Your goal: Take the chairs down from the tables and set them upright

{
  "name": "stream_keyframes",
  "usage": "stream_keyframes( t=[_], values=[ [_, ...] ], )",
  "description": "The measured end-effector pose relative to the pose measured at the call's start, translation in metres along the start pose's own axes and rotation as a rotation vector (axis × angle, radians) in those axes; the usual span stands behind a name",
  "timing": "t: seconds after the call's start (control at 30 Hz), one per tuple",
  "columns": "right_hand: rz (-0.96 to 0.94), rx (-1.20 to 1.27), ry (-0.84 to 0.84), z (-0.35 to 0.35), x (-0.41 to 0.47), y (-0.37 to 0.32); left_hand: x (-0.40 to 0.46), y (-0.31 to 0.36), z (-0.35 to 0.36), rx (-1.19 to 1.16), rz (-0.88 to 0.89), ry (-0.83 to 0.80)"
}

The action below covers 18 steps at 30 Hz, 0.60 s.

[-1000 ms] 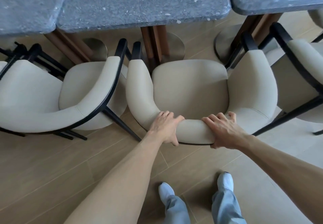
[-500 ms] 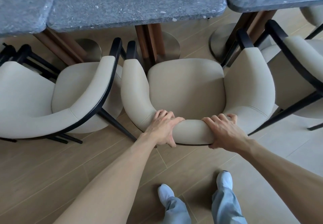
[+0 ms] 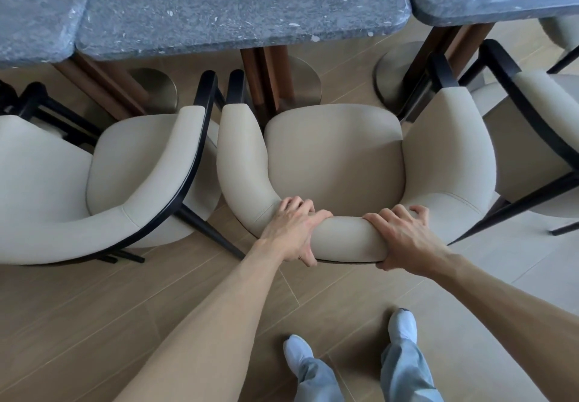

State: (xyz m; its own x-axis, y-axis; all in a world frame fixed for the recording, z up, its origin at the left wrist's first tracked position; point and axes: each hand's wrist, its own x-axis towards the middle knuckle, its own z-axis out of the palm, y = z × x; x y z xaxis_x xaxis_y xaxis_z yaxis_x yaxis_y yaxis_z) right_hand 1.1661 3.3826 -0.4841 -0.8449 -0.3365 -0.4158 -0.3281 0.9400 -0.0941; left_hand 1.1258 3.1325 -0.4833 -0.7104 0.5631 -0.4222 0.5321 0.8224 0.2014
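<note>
**Middle chair gripped by its backrest, upright on the floor**

The middle chair (image 3: 335, 163) is seen standing upright on the wooden floor (image 3: 94, 323), its seat facing up and its open front pointed toward the table (image 3: 238, 3) ahead. Its curved backrest lies nearest the person, running from left to right, with the arms reaching forward to the table's edge. The backrest is held by two hands: the left hand (image 3: 293, 234) is wrapped over the top of the padding with the thumb on the outer side, and the right hand (image 3: 402, 238) is curled over it just beside, with the fingers on the inner face. Both grips are closed firmly on the backrest.

Four chairs can be counted in all, though the fourth is shown only as a pale corner at the top right. The left chair (image 3: 103, 182) is placed just beside the middle one, upright and turned at an angle, its black frame close to the middle chair's arm. The right chair (image 3: 532, 138) is also upright, near the other side.

Three grey speckled tabletops are seen side by side along the top. Three wooden pedestals are visible beneath them, with round metal bases.

Two light blue shoes (image 3: 297, 353) and pale trouser legs are seen on the floor below the backrest.
</note>
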Motion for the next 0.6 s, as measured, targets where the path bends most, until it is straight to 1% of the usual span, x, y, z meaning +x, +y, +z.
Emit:
stream_keyframes(
  t=[0.13,0.2,0.23,0.27,0.3,0.33,0.37,0.4,0.43,0.47,0.5,0.53,0.6],
  values=[
    [0.012,0.031,0.014,0.001,-0.003,-0.001,0.001,0.0,0.003,0.008,-0.005,0.018],
    [0.021,0.046,-0.035,-0.003,-0.007,-0.004,-0.001,0.001,0.0,-0.001,0.004,-0.027],
    [0.035,0.077,-0.064,-0.008,-0.009,-0.009,-0.005,0.004,-0.006,-0.052,-0.004,-0.05],
    [0.061,0.125,-0.088,-0.017,-0.012,-0.015,-0.01,0.008,-0.014,-0.173,-0.028,-0.054],
    [0.104,0.209,-0.102,-0.03,-0.015,-0.023,-0.017,0.014,-0.026,-0.352,-0.063,-0.054],
    [0.154,0.324,-0.079,-0.046,-0.019,-0.033,-0.024,0.019,-0.038,-0.543,-0.082,-0.048],
    [0.221,0.481,-0.022,-0.066,-0.025,-0.044,-0.033,0.021,-0.054,-0.696,-0.093,-0.023],
    [0.291,0.66,0.075,-0.085,-0.028,-0.049,-0.041,0.019,-0.072,-0.784,-0.101,0.019],
    [0.359,0.866,0.184,-0.109,-0.033,-0.054,-0.05,0.014,-0.094,-0.854,-0.103,0.057],
    [0.393,1.097,0.308,-0.131,-0.036,-0.057,-0.058,0.008,-0.118,-0.959,-0.099,0.102],
    [0.413,1.271,0.435,-0.157,-0.041,-0.06,-0.067,0.001,-0.143,-1.077,-0.109,0.172],
    [0.407,1.404,0.55,-0.178,-0.045,-0.061,-0.073,-0.009,-0.165,-1.194,-0.105,0.262],
    [0.363,1.559,0.751,-0.218,-0.048,-0.064,-0.078,-0.031,-0.205,-1.38,-0.088,0.464]
  ],
)
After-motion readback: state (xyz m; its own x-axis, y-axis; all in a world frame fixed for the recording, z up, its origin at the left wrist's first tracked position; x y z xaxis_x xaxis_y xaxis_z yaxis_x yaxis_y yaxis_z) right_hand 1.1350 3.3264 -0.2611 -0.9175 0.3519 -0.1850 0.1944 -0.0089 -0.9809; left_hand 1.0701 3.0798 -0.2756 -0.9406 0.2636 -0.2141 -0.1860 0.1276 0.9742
